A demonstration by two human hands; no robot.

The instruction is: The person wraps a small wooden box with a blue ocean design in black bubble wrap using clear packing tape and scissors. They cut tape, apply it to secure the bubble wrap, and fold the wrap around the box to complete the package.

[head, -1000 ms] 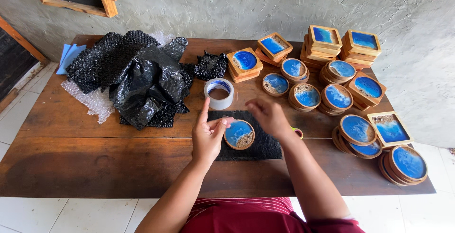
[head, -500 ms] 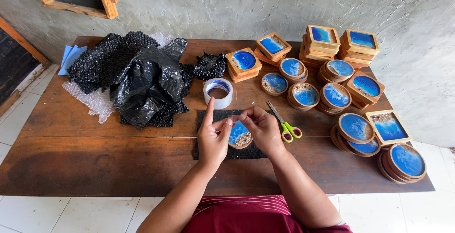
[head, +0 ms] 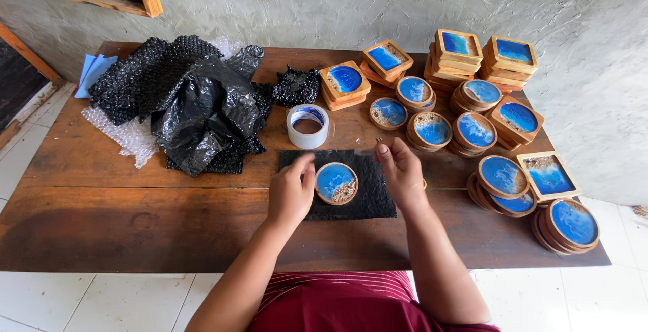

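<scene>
A round wooden coaster (head: 336,183) with a blue resin top lies on a flat sheet of black bubble wrap (head: 374,200) in the middle of the wooden table (head: 135,217). My left hand (head: 291,193) grips the coaster's left rim with curled fingers. My right hand (head: 403,173) is just right of the coaster, closed over a pair of scissors (head: 379,141). Only the metal tips show past my fingers.
A roll of tape (head: 308,126) stands behind the sheet. Black plastic and bubble wrap (head: 196,102) are heaped at the back left, over clear bubble wrap (head: 125,136). Stacks of round coasters (head: 503,180) and square coasters (head: 459,52) fill the right side. A rough wall runs behind.
My right hand left the coaster, moved right and closed over the scissors that lay on the table. My left hand stayed at the coaster's left rim.
</scene>
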